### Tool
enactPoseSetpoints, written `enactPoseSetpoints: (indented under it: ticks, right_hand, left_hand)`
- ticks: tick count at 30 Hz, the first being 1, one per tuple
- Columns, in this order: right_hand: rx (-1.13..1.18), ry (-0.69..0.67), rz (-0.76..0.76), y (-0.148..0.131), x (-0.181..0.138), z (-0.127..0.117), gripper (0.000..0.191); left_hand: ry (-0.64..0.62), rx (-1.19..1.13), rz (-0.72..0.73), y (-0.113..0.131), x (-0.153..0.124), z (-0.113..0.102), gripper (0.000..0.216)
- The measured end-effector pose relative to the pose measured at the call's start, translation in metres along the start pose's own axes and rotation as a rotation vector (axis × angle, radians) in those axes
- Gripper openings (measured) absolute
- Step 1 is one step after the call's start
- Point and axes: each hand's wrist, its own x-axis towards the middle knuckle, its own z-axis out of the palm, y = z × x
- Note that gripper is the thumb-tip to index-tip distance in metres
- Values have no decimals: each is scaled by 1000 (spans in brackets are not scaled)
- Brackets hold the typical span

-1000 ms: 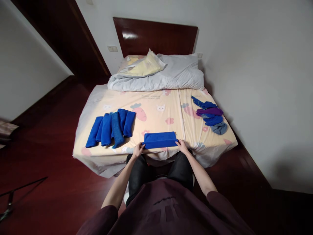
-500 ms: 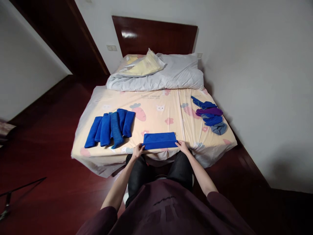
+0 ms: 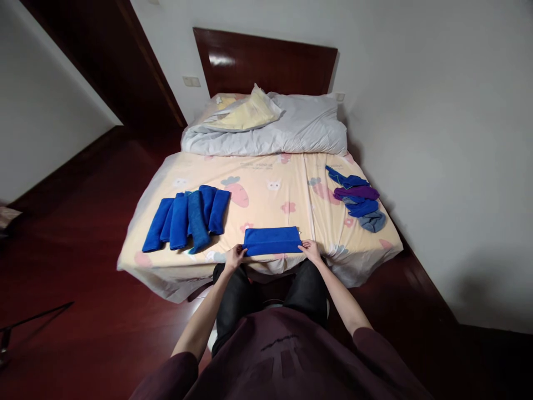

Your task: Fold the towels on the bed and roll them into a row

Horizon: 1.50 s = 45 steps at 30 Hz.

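Observation:
A blue towel [image 3: 272,240], partly folded over along its near side, lies flat at the front edge of the bed. My left hand [image 3: 235,255] pinches its near left corner between thumb and fingers. At the near right corner, my right hand [image 3: 310,250] grips the cloth the same way. Left of it lie several rolled or folded blue towels [image 3: 179,221], side by side and partly overlapping. On the right is a loose heap of crumpled cloths, with a purple cloth [image 3: 357,192], blue ones and a grey-blue cloth [image 3: 373,221].
The bed [image 3: 266,172] has a peach sheet with carrot and rabbit prints. A grey-white quilt [image 3: 308,122] and a yellow pillow [image 3: 254,111] lie by the dark headboard [image 3: 266,61]. A thin black stand [image 3: 37,318] is on the floor at left.
Both hands stay on the towel's near corners. The folded strip along its near side looks slightly wider and flatter than before. The towel piles have not moved.

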Motion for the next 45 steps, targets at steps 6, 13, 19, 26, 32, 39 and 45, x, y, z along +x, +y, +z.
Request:
enactPoseSetpoints:
  ticks: [6, 13, 19, 26, 32, 39, 45]
  right_hand:
    - [-341, -17, -301, -19, -15, -5, 21]
    - [-529, -237, -500, -29, -21, -8, 46]
    - [-549, -302, -452, -29, -16, -14, 45]
    - [-626, -304, -424, -34, -8, -4, 55]
    - [-636, -261, -399, -37, -4, -3, 54]
    - [-326, -233, -330, -25, -8, -14, 45]
    - [28, -190, -176, -20, -11, -4, 38]
  left_hand:
    - [108, 196, 310, 1, -4, 3, 37]
    - [-79, 388, 499, 11, -12, 4, 49]
    - [-44, 357, 468, 16, -13, 10, 45]
    - [-93, 476, 420, 21, -5, 15, 57]
    - [-117, 543, 437, 25, 1, 2, 52]
    - [-166, 134, 297, 2, 3, -14, 52]
    - [-140, -347, 125, -11, -4, -5, 39]
